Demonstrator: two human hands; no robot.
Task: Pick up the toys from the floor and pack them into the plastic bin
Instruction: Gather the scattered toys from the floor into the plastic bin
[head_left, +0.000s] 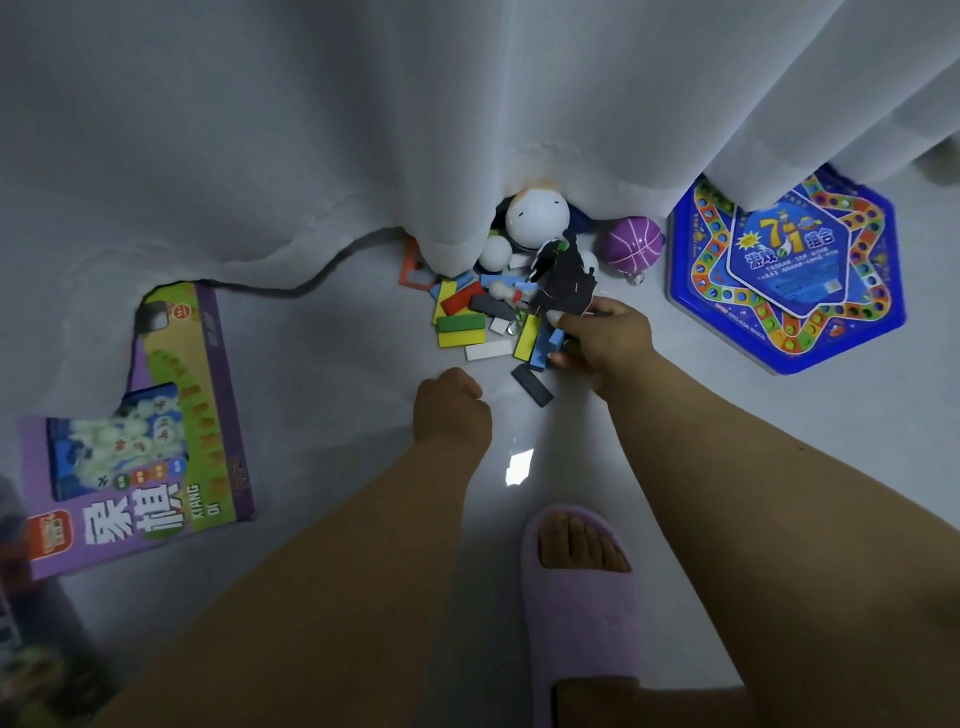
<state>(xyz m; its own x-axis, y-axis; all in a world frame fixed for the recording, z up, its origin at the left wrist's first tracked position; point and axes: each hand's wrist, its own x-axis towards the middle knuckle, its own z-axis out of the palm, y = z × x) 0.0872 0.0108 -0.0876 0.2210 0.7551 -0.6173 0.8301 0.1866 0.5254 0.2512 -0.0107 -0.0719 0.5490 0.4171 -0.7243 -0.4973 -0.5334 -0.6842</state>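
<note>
A heap of coloured wooden blocks (470, 319) lies on the pale floor below the curtain hem. My right hand (605, 340) pinches a flat black paper cutout (563, 280) with its thumb, and its lower fingers curl round a blue block (548, 345). My left hand (452, 408) hovers just left of a black block (532, 384), fingers curled into a fist with nothing visible inside. A white doll head (535, 218) and a purple ball (635, 244) sit behind the heap. No plastic bin is in view.
White curtains (363, 130) hang over the back of the toys. A purple chess box (156, 431) lies at the left, a blue hexagonal game box (784, 275) at the right. My foot in a lilac slipper (579, 597) stands on the floor below the hands.
</note>
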